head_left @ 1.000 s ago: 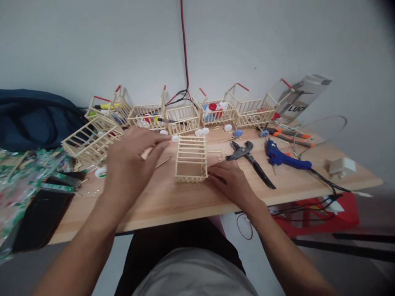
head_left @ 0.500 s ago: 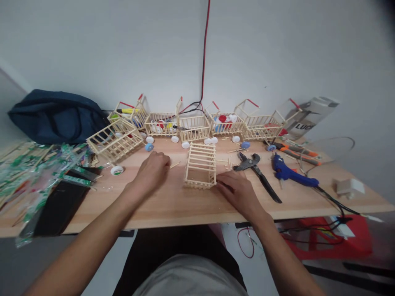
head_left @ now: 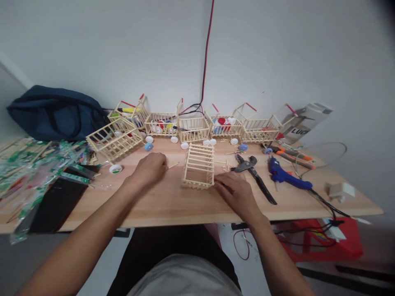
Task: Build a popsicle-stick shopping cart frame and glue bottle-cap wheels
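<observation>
Stick crate [head_left: 199, 166], mid-worktop [head_left: 173, 201]: our right hand [head_left: 235, 191], fingers flat together, touches its near corner, likely steadying it; left hand [head_left: 150, 167], fingers curled, beside loose stick [head_left: 173, 165]

One camera on the person's head, looking forward and down, close over the counter [head_left: 173, 205], both arms coming in from the bottom edge, left hand [head_left: 151, 168] and right hand [head_left: 236, 191] near the middle, white wall [head_left: 123, 49] filling the top, only one view.
</observation>
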